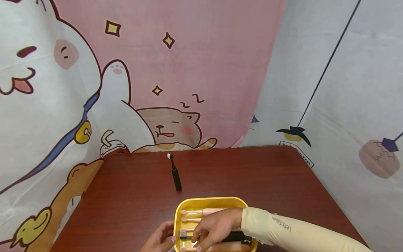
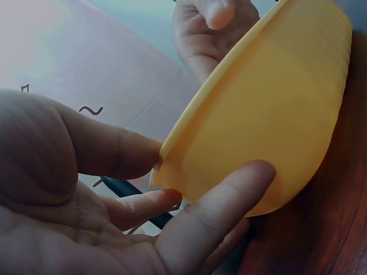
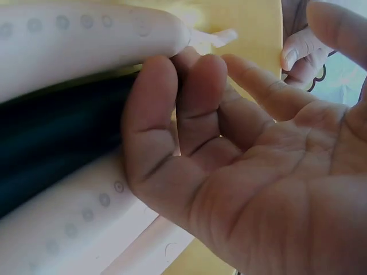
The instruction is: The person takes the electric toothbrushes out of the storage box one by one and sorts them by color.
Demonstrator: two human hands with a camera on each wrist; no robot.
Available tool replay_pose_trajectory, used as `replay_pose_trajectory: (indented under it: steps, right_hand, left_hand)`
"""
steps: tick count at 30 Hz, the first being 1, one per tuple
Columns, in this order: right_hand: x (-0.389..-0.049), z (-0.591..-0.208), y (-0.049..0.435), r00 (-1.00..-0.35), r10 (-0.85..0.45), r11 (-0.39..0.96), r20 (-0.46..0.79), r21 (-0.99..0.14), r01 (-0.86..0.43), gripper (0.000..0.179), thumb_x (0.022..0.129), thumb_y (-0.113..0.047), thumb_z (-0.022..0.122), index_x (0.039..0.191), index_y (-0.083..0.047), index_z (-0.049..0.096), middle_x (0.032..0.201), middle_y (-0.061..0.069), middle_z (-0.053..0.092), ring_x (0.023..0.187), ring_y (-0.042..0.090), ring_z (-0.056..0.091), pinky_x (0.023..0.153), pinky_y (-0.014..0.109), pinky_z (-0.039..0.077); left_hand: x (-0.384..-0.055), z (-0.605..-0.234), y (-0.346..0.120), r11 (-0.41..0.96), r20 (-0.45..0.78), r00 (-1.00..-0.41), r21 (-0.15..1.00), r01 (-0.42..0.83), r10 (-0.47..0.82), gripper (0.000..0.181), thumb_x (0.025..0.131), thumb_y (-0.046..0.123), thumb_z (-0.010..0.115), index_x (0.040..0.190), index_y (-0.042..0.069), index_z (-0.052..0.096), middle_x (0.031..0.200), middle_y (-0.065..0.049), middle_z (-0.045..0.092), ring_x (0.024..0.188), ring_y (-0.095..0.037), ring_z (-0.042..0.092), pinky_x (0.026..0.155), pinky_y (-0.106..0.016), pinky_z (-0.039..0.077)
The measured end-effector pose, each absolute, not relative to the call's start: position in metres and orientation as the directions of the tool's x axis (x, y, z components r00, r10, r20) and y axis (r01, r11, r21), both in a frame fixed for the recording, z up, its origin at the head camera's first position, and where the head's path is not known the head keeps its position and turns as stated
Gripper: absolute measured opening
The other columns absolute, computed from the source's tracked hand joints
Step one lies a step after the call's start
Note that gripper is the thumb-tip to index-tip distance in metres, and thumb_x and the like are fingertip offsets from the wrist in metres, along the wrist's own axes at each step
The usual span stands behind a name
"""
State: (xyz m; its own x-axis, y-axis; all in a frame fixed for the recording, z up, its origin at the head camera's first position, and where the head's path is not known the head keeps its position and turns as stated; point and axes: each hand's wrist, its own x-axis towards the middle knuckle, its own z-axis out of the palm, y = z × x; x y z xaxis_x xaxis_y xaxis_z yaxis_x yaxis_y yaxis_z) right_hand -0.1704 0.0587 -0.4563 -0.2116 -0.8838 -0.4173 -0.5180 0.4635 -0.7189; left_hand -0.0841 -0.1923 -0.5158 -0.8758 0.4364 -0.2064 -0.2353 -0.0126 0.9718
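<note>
A yellow basket (image 1: pixel 211 200) sits at the table's near edge, holding several pink electric toothbrushes (image 1: pixel 212 211) laid side by side. Among them lies a black electric toothbrush (image 1: pixel 233 236), its bristled head toward the left wall. My right hand (image 1: pixel 217 225) is over its neck, fingers bent down; in the right wrist view the bent fingers overlap the end of the black handle (image 3: pixel 63 143), while the thumb stands apart. My left hand (image 1: pixel 162 238) touches the basket's left side. The left wrist view shows fingertips against the outer wall (image 2: pixel 252 114) and the thumb tip at the rim.
Beyond the basket, a second black electric toothbrush (image 1: pixel 176 179) lies on the dark red-brown table (image 1: pixel 252 175), its white head pointing away. A cartoon-printed cloth (image 1: pixel 204 70) hangs behind the table. A pale sleeve (image 1: pixel 283 224) covers the right forearm.
</note>
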Motion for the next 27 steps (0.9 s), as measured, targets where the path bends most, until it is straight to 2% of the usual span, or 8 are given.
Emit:
replay_pose_trajectory:
  steps: [3, 9, 14, 17, 21, 23, 26, 27]
  right_hand:
    - [-0.173, -0.457, 0.059, -0.176, -0.888, 0.451, -0.425, -0.73, -0.513, 0.034, 0.098, -0.027, 0.062, 0.129, -0.013, 0.065, 0.095, -0.018, 0.07, 0.085, -0.01, 0.06, 0.08, 0.012, 0.05]
    - [-0.175, -0.457, 0.063, -0.118, -0.895, 0.43, -0.431, -0.762, -0.483, 0.03, 0.097, -0.02, 0.061, 0.126, -0.014, 0.068, 0.091, -0.019, 0.066, 0.079, -0.011, 0.057, 0.076, 0.012, 0.051]
    - [-0.17, -0.453, 0.066, -0.07, -0.907, 0.381, -0.416, -0.737, -0.559, 0.016, 0.098, -0.018, 0.061, 0.106, -0.011, 0.073, 0.073, -0.019, 0.055, 0.063, -0.013, 0.045, 0.063, 0.008, 0.046]
    - [-0.171, -0.447, 0.07, -0.06, -0.925, 0.331, -0.374, -0.72, -0.61, 0.014, 0.098, -0.017, 0.06, 0.097, -0.01, 0.072, 0.07, -0.017, 0.051, 0.059, -0.013, 0.041, 0.059, 0.007, 0.042]
    - [-0.174, -0.438, 0.081, -0.092, -0.939, 0.311, -0.331, -0.705, -0.638, 0.016, 0.099, -0.021, 0.06, 0.101, -0.013, 0.073, 0.074, -0.018, 0.055, 0.063, -0.013, 0.042, 0.061, 0.008, 0.043]
    - [-0.175, -0.435, 0.088, -0.105, -0.938, 0.325, -0.33, -0.735, -0.596, 0.018, 0.1, -0.024, 0.058, 0.105, -0.015, 0.073, 0.078, -0.018, 0.057, 0.066, -0.011, 0.044, 0.063, 0.01, 0.044]
    - [-0.177, -0.432, 0.099, -0.125, -0.938, 0.344, -0.324, -0.815, -0.466, 0.02, 0.101, -0.024, 0.056, 0.112, -0.016, 0.071, 0.093, -0.017, 0.061, 0.08, -0.008, 0.05, 0.072, 0.012, 0.046]
    - [-0.177, -0.431, 0.103, -0.124, -0.942, 0.333, -0.311, -0.823, -0.46, 0.021, 0.102, -0.025, 0.055, 0.114, -0.017, 0.071, 0.097, -0.017, 0.063, 0.084, -0.009, 0.051, 0.074, 0.013, 0.047]
  left_hand:
    - [-0.085, -0.517, -0.192, -0.022, -0.164, -0.872, 0.98, -0.196, 0.461, 0.062, 0.103, 0.016, 0.05, 0.144, -0.02, 0.019, 0.141, -0.038, 0.041, 0.127, -0.034, 0.052, 0.098, -0.036, 0.052]
    - [-0.085, -0.516, -0.192, -0.033, -0.229, -0.874, 0.963, -0.268, 0.429, 0.062, 0.102, 0.019, 0.053, 0.145, -0.016, 0.023, 0.141, -0.035, 0.044, 0.126, -0.033, 0.054, 0.096, -0.04, 0.053]
    - [-0.085, -0.514, -0.192, -0.049, -0.248, -0.865, 0.953, -0.298, 0.435, 0.062, 0.103, 0.018, 0.052, 0.146, -0.016, 0.022, 0.143, -0.034, 0.043, 0.126, -0.032, 0.054, 0.095, -0.041, 0.053]
    - [-0.085, -0.513, -0.193, -0.056, -0.237, -0.865, 0.955, -0.29, 0.442, 0.063, 0.103, 0.018, 0.051, 0.146, -0.016, 0.02, 0.143, -0.034, 0.042, 0.126, -0.032, 0.054, 0.095, -0.04, 0.053]
    - [-0.085, -0.512, -0.192, -0.049, -0.225, -0.87, 0.961, -0.273, 0.438, 0.063, 0.103, 0.018, 0.052, 0.145, -0.016, 0.022, 0.142, -0.034, 0.043, 0.126, -0.033, 0.053, 0.096, -0.039, 0.053]
    - [-0.085, -0.513, -0.192, -0.047, -0.217, -0.873, 0.964, -0.263, 0.437, 0.062, 0.102, 0.017, 0.053, 0.144, -0.016, 0.023, 0.141, -0.033, 0.045, 0.125, -0.032, 0.054, 0.096, -0.038, 0.053]
    - [-0.085, -0.516, -0.193, -0.046, -0.178, -0.872, 0.974, -0.223, 0.456, 0.062, 0.102, 0.016, 0.052, 0.144, -0.018, 0.021, 0.14, -0.035, 0.044, 0.125, -0.03, 0.054, 0.096, -0.035, 0.053]
    - [-0.085, -0.516, -0.194, -0.05, -0.166, -0.872, 0.976, -0.213, 0.461, 0.062, 0.102, 0.015, 0.051, 0.143, -0.019, 0.02, 0.14, -0.035, 0.044, 0.124, -0.029, 0.054, 0.096, -0.033, 0.053]
